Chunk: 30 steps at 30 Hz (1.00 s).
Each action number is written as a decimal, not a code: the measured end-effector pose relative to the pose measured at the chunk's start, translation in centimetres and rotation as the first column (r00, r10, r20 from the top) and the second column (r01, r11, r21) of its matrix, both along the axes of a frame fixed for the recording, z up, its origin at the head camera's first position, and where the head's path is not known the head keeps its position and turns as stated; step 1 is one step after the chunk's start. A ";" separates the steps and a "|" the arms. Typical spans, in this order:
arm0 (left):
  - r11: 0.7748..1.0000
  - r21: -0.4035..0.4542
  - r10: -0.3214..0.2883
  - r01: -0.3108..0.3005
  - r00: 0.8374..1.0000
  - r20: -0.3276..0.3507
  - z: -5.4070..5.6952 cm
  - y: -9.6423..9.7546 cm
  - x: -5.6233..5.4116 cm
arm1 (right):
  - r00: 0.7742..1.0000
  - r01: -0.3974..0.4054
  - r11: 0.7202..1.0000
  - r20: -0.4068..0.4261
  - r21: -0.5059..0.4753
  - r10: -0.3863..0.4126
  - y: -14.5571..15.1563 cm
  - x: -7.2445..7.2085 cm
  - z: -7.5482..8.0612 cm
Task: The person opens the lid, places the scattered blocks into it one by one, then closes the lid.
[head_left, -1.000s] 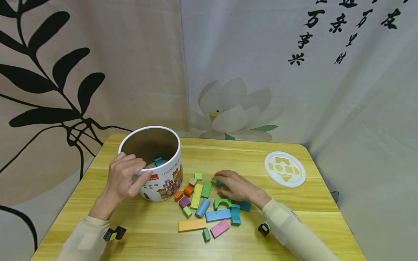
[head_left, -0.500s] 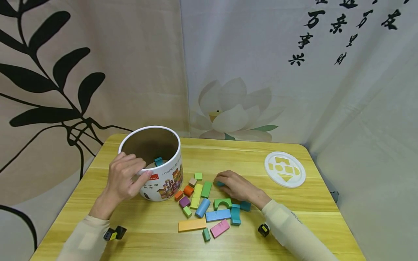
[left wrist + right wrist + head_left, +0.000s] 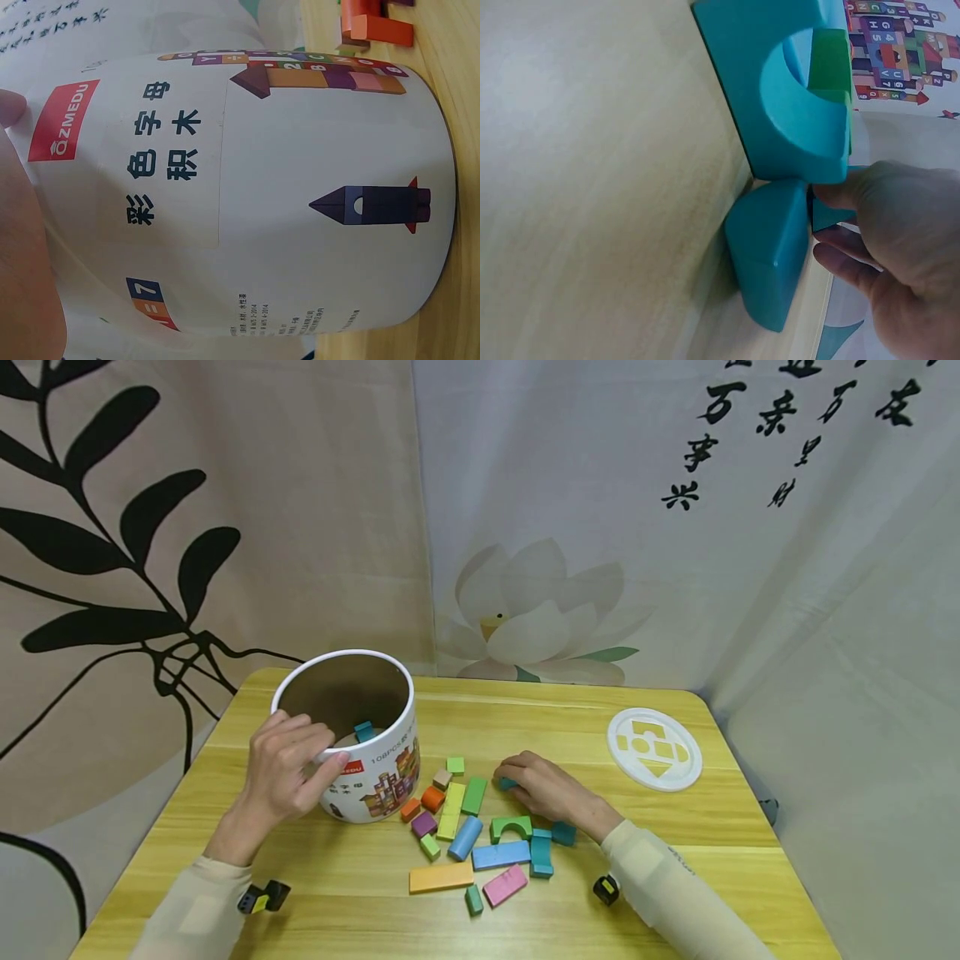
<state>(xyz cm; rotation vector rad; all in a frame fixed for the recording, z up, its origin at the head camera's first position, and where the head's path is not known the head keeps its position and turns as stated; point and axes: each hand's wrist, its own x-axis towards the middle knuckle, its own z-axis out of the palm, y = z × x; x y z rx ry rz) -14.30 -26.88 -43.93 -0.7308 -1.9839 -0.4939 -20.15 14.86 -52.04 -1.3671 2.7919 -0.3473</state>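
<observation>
My left hand (image 3: 288,768) grips the near rim of a white printed bucket (image 3: 386,777), thumb outside and fingers over the edge. One teal block (image 3: 364,731) shows inside the bucket. At the far side of the loose blocks, my right hand (image 3: 551,789) pinches a small teal block (image 3: 829,216) between thumb and fingers, low over the table. Under its wrist lie a green arch block (image 3: 511,827), a teal block with a rounded cutout (image 3: 757,112) and a teal rounded wedge (image 3: 769,255). The left wrist view shows mostly the bucket's side (image 3: 300,150).
Several coloured blocks lie between the hands, among them a yellow plank (image 3: 451,812), a blue cylinder (image 3: 466,838), an orange plank (image 3: 441,877) and a pink block (image 3: 506,886). A white lid with shaped holes (image 3: 618,766) rests at the right. Printed curtain stands behind the table.
My right hand has shifted very slightly to the right, and its fingers have closed around the small teal block. My left hand and the bucket stay where they were.
</observation>
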 end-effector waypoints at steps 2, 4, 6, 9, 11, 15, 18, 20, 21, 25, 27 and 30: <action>1.000 0.001 0.000 0.000 1.000 0.001 0.0 0.0 0.0 | 1.000 0.006 1.000 0.005 -0.006 -0.006 0.0 0.0 0.0; 1.000 0.001 0.001 -0.001 1.000 0.002 0.0 0.0 0.0 | 1.000 0.014 1.000 0.011 -0.013 -0.013 0.1 0.1 0.1; 1.000 0.001 0.001 -0.001 1.000 0.000 0.0 0.0 0.0 | 1.000 0.018 1.000 0.012 -0.021 -0.018 0.2 0.1 0.1; 1.000 0.001 0.001 -0.001 1.000 -0.001 0.0 0.1 0.0 | 1.000 0.025 0.999 0.015 -0.027 -0.024 0.3 0.1 0.0; 1.000 0.000 0.002 -0.002 1.000 -0.001 0.0 0.1 0.0 | 0.999 0.033 0.999 0.021 -0.024 -0.032 0.4 0.1 0.0; 1.000 0.000 0.003 -0.003 1.000 0.005 0.0 0.1 0.1 | 0.998 0.048 0.998 0.041 -0.034 -0.047 0.5 0.1 0.3; 1.000 0.002 -0.003 0.003 1.000 0.003 0.1 0.1 0.1 | 0.997 0.053 0.997 0.055 -0.060 -0.050 0.6 0.2 0.7; 1.000 0.002 -0.005 0.005 1.000 0.004 0.1 0.1 0.1 | 0.997 0.055 0.996 0.061 -0.077 -0.051 0.6 0.3 1.0; 1.000 0.001 -0.006 0.006 1.000 0.004 0.1 0.1 0.1 | 0.997 0.057 0.995 0.063 -0.083 -0.052 0.6 0.4 1.3; 1.000 -0.001 -0.001 0.001 1.000 0.011 0.1 0.1 0.1 | 0.997 0.058 0.992 0.057 -0.116 -0.051 0.4 0.5 2.5; 1.000 0.001 -0.001 0.001 1.000 0.011 0.1 0.1 0.1 | 0.997 0.057 0.988 0.054 -0.142 -0.050 0.2 0.4 3.1; 1.000 0.001 -0.003 0.003 1.000 0.010 0.1 0.1 0.1 | 0.998 0.044 0.980 0.043 -0.193 -0.037 -0.2 0.3 4.0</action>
